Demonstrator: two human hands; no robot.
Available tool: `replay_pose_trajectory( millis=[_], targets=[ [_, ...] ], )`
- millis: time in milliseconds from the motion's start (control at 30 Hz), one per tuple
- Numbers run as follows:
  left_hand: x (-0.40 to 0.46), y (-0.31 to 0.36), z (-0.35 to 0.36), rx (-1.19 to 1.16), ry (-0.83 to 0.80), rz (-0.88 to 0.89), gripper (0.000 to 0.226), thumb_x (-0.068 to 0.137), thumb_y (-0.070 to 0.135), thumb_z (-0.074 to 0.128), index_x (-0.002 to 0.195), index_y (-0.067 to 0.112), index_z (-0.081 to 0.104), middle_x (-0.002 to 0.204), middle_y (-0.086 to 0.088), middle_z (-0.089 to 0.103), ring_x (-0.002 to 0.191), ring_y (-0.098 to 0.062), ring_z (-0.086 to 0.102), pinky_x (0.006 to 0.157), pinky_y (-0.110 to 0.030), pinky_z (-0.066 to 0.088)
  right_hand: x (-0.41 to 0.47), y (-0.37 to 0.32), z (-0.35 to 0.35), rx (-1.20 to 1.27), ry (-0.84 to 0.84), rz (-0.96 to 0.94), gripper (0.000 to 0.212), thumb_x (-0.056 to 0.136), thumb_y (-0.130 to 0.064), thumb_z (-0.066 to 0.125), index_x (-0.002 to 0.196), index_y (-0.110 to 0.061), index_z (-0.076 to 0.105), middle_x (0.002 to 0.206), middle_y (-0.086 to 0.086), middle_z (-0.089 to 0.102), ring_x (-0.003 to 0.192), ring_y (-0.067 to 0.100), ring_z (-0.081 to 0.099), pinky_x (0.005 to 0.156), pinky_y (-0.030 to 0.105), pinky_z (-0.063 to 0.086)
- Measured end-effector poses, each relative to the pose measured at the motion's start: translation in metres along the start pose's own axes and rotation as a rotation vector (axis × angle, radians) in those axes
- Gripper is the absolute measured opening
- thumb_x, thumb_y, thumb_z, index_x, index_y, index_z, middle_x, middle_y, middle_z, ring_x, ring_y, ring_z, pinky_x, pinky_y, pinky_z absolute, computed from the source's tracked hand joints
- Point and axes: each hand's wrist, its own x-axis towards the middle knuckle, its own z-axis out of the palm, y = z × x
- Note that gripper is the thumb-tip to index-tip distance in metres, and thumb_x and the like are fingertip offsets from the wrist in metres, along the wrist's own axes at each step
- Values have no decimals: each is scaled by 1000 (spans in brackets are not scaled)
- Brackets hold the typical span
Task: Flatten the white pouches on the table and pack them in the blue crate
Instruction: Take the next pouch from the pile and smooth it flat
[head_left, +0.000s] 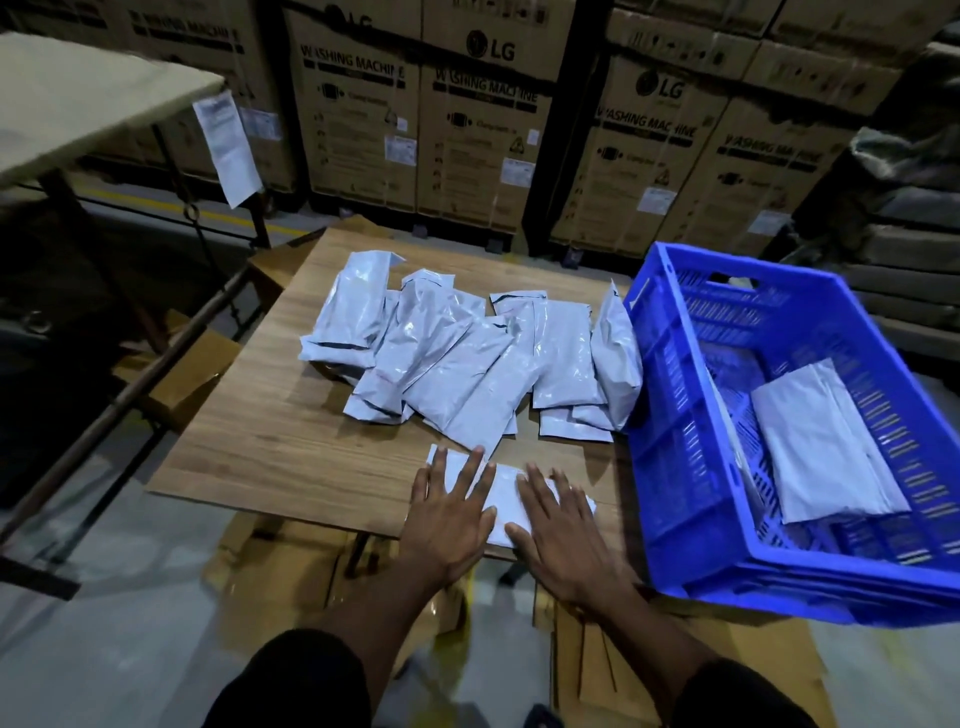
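**Both hands press one pouch flat at the bench's near edge**

The left hand (451, 512) and the right hand (563, 525) lie palm-down, fingers straight and spread, side by side on a single white pouch (503, 493) at the near edge of the wooden bench (249, 441). Neither hand curls around it; they only press on it. Just beyond the fingertips, a loose pile of white pouches (457, 358) overlaps across the middle of the bench, some puffed up, with the rightmost one leaning against the wall of the blue crate (675, 415). The crate sits tilted at the bench's right edge, and a flattened pouch (826, 441) lies inside it on the floor of the crate. Stacked cardboard boxes (467, 130) stand behind the bench's far edge.
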Motion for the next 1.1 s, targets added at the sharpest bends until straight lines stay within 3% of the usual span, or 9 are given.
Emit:
replay_pose_trajectory(
  millis=[67,133,233,533,633,833,1000,1100],
  targets=[
    [-4,-1,2,-29,50,4,62,100,48,38,154,19,42,167,-6,23,149,-49,24,109,-62,36,1,2,2,6,-9,-13,77,97,-66,0,160,-22,11,167,-3,-5,153,35,-3,121,50,11],
    [-9,-3,5,-62,134,35,59,101,45,43,152,17,47,161,-10,37,147,-50,28,106,-62,40,3,3,2,-3,-21,-24,76,99,-66,1,160,-23,9,167,-4,-9,152,35,-9,120,50,10],
    [-15,-7,8,-56,202,122,53,103,43,43,152,24,47,159,-10,41,147,-47,29,108,-63,38,4,6,2,-43,-37,-44,76,98,-66,-2,160,-24,5,166,-4,-14,151,33,-15,121,50,7],
    [-13,-9,2,-40,-23,49,58,103,54,27,159,38,25,170,1,15,151,-50,10,116,-61,26,4,8,-11,-51,-135,-79,74,100,-67,15,159,-30,-9,163,-10,-24,151,28,-17,123,48,-2],
    [-13,-10,1,-31,-43,58,59,102,54,28,159,36,27,169,0,17,150,-52,12,115,-63,28,-3,8,-13,-71,-117,-111,78,98,-71,18,158,-31,-10,162,-13,-25,151,28,-21,122,49,-3],
    [-10,-12,3,-25,-30,65,61,102,57,27,159,37,27,170,1,14,150,-54,8,116,-64,24,-1,10,-14,-131,-144,-148,81,97,-72,22,159,-29,-8,163,-7,-24,150,34,-20,121,55,0],
    [-7,-16,-1,-44,-90,96,61,102,58,25,160,40,21,171,3,7,151,-52,4,117,-63,20,-8,19,-17,-201,-152,-228,69,102,-55,24,159,-30,-4,166,-6,-17,152,38,-10,121,57,7],
    [-7,-14,-6,-55,-138,79,66,100,67,14,161,41,11,170,5,-7,152,-49,-11,120,-62,10,-7,13,-22,-188,-174,-205,68,98,-52,16,159,-29,-2,167,-5,-13,151,42,-2,120,56,13]
  ],
)
